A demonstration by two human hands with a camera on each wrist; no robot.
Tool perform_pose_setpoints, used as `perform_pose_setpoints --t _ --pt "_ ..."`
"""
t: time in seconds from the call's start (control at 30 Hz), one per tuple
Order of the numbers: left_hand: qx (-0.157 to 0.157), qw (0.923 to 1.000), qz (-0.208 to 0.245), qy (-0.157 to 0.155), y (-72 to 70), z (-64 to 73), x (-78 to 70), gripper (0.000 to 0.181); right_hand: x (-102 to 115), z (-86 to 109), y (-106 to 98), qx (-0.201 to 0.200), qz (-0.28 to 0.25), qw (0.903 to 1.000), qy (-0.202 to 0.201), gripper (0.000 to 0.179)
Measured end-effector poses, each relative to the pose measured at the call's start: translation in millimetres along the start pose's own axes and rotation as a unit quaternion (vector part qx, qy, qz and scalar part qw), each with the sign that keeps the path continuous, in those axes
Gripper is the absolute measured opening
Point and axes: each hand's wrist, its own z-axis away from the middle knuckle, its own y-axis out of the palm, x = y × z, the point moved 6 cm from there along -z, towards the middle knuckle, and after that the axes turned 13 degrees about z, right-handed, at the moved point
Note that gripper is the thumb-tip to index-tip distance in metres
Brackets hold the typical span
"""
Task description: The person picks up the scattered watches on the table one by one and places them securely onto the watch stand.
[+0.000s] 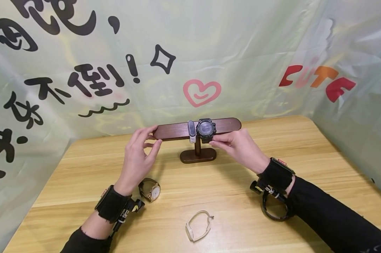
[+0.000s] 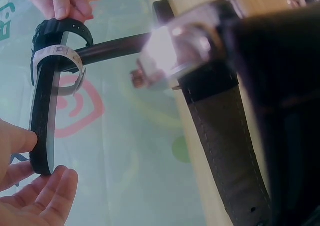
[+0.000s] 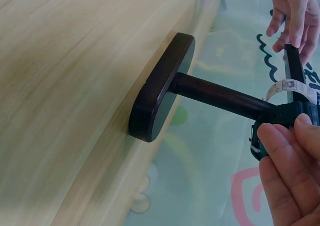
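A dark wooden watch stand stands upright at the back of the table, with a long rounded bar on a post. My left hand pinches the bar's left end between thumb and fingers. On the bar sits a round black digital watch, face toward me. My right hand pinches its strap below the bar, thumb and fingertips on the black band. Just left of that watch, a fitness band with a pale strap wraps the bar; its strap hangs round it in the left wrist view.
A rose-gold watch with a dark strap lies below my left hand. Nearer the front lies a cream watch on its side. A black looped band is under my right wrist. Behind the table hangs a printed cloth.
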Motion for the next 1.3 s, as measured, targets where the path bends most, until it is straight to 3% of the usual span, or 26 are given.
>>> perform_pose_setpoints --t 0.47,0.97,1.3 --pt "-0.003 1.0000 -0.004 0.000 0.2 -1.5 -5.5 0.042 2.6 -2.2 1.9 -0.004 0.007 0.9999 -0.009 0.009" --pt "0.005 0.9998 -0.015 -0.009 -0.5 0.2 -1.3 0.043 -0.4 5.1 -5.3 0.037 -0.023 0.9989 0.018 0.019" --pt "0.007 0.9996 -0.024 -0.011 -1.1 0.4 1.1 0.043 0.7 13.5 -15.1 0.066 -0.008 0.9976 0.018 0.022"
